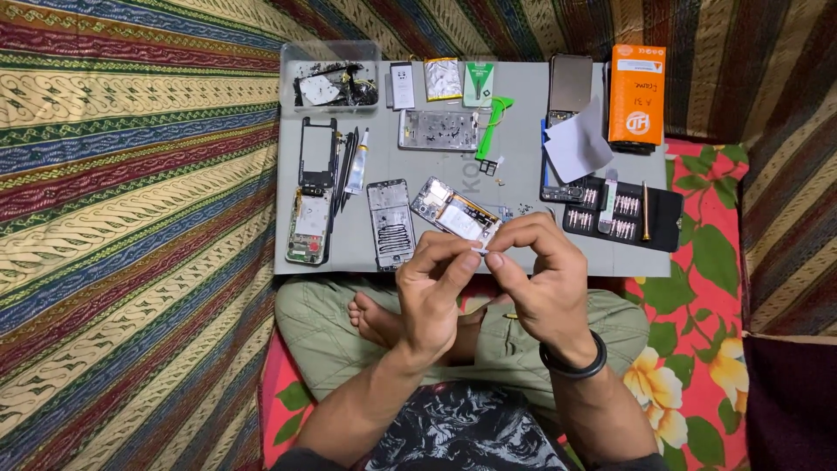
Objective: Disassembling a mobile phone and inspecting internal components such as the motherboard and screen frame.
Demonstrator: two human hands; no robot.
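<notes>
Left hand (429, 292) and right hand (542, 281) meet above the near edge of a grey mat (523, 131). Fingertips of both hands are closed in a pinch on a small white piece (480, 249) held between them; what the piece is cannot be told. The other fingers of both hands are curled inward. The right wrist carries a black band (573, 362).

Just beyond the fingertips, a phone frame (455, 212) lies tilted on the mat, partly hidden by the hands. Left of it lies a second frame (390, 223), upright, and further left a circuit board (309, 227) with a black bezel (317, 151) above it. Between bezel and second frame lie dark tools (345, 170) and a glue tube (357, 164).

At the far edge of the mat stand a clear box (330, 77) of parts, a battery (402, 85), a silver pouch (443, 78) and a green card (478, 83). Below these lies a third frame (438, 129), beside a green pry tool (493, 122).

Right of the hands, a black tray (667, 218) holds screwdriver bits and a handle (646, 212). Beyond it lie a white sheet (575, 144) over a phone (570, 87), and an orange box (636, 94).

The person sits cross-legged; a bare foot (373, 318) shows beneath the left hand. Striped cloth (131, 218) lies to the left, floral cloth (706, 288) to the right.
</notes>
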